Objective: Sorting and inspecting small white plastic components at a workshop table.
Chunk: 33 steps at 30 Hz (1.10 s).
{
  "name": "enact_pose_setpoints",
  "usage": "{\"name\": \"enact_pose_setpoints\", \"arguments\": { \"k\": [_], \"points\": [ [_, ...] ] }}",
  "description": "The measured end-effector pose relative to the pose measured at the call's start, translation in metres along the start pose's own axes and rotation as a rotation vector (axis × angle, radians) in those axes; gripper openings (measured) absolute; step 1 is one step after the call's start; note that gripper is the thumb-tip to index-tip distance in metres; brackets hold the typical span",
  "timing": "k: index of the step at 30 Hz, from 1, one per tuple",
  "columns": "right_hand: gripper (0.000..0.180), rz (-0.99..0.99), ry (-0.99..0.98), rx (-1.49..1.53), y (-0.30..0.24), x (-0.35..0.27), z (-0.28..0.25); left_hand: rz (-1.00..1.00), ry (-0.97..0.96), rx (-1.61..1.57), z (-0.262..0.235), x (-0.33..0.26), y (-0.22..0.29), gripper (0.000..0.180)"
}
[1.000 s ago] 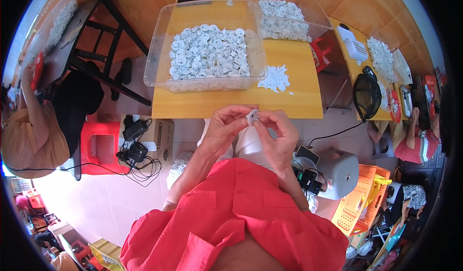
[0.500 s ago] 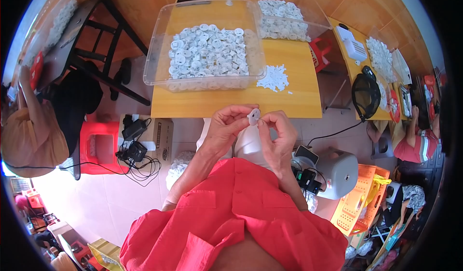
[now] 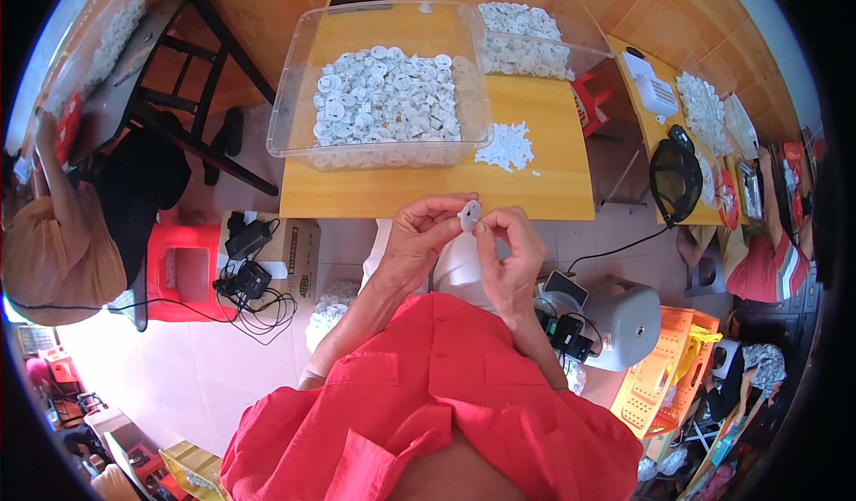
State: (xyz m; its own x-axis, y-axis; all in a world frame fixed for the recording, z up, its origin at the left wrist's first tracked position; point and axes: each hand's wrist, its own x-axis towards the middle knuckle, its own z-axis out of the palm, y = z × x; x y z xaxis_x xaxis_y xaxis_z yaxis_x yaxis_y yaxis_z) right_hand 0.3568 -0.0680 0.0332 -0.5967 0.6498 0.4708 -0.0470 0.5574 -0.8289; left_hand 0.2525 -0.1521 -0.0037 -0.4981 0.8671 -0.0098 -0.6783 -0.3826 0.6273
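Observation:
A small round white plastic disc (image 3: 470,217) with dark holes is held up just off the table's near edge. My left hand (image 3: 419,241) grips it between thumb and fingers from the left. My right hand (image 3: 511,256) is closed in a pinch at the disc's right edge; whether a tiny piece sits between those fingertips cannot be made out. Beyond my hands, a large clear plastic bin (image 3: 292,135) on the yellow table (image 3: 374,195) holds a heap of similar white discs (image 3: 383,100). Right of the bin lies a loose pile of small white pieces (image 3: 506,149).
Behind stands a second clear bin (image 3: 588,42) with white parts. A black mesh-covered fan (image 3: 676,176) is by the right-hand table. A red stool (image 3: 183,274), a cardboard box (image 3: 303,251) with cables, a grey container (image 3: 629,318) and an orange crate (image 3: 664,372) surround me. Other people sit at both sides.
My hands and the disc stay almost where they were, with only a slight shift of the right fingers. A person at the far right has moved an arm.

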Motion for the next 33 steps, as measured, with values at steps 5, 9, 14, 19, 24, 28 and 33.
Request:
{"name": "enact_pose_setpoints", "arguments": {
  "k": [5,9,14,19,24,28,33],
  "points": [
    [0.010,-0.001,0.011,0.003,0.002,-0.002,0.002,-0.003,0.015,0.008,0.000,-0.003,0.000,0.022],
    [0.009,-0.003,-0.006,-0.001,0.004,-0.004,0.003,0.012,0.034,0.046,0.002,-0.004,-0.001,0.022],
    [0.009,0.038,-0.052,0.020,0.009,0.000,-0.003,0.024,0.024,0.081,-0.002,0.000,-0.003,0.022],
    [0.009,0.231,-0.039,0.379,0.018,0.004,-0.006,-0.048,0.026,0.004,-0.003,0.008,-0.001,0.023],
    [0.007,0.385,0.142,0.303,0.064,0.002,-0.014,-0.106,0.068,-0.027,-0.001,0.014,0.007,0.023],
    [0.012,0.376,0.249,-0.070,0.133,-0.004,-0.030,-0.177,0.048,0.107,0.008,0.026,0.033,0.022],
    [0.012,0.170,0.318,-0.379,0.176,-0.013,-0.049,-0.229,-0.002,0.296,0.036,0.078,0.069,0.021]
  ]
}}
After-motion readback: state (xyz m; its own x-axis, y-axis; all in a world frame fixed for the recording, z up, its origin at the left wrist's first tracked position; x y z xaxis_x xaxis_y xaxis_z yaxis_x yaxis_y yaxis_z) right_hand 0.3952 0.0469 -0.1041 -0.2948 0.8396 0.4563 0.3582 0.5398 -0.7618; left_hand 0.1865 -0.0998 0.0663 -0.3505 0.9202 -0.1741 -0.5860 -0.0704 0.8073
